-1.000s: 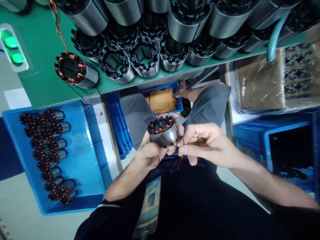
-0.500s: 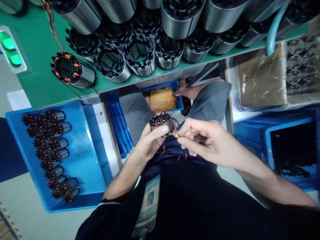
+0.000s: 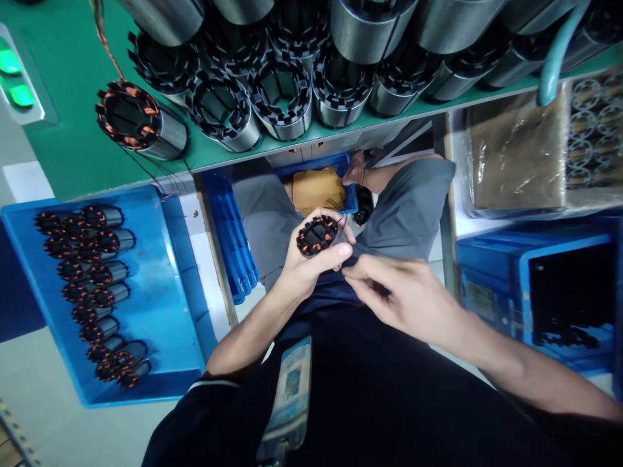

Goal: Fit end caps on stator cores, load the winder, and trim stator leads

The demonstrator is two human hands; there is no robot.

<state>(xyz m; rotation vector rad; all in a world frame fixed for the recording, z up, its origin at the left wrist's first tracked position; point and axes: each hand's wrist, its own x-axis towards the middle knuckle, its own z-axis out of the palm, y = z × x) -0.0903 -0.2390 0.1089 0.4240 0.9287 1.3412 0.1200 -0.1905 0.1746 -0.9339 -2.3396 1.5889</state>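
Green bench (image 3: 68,133), pale floor (image 3: 43,379), handheld stator (image 3: 317,236)

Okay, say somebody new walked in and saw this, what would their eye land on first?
Probably the crowd of metal cylinders along the green bench, across the top of the picture. Next might come the blue tray at the picture's left, with copper-wound cores bunched down its left side. Then, near the middle, the left hand holds a wound core, the right hand pinched close beside it.
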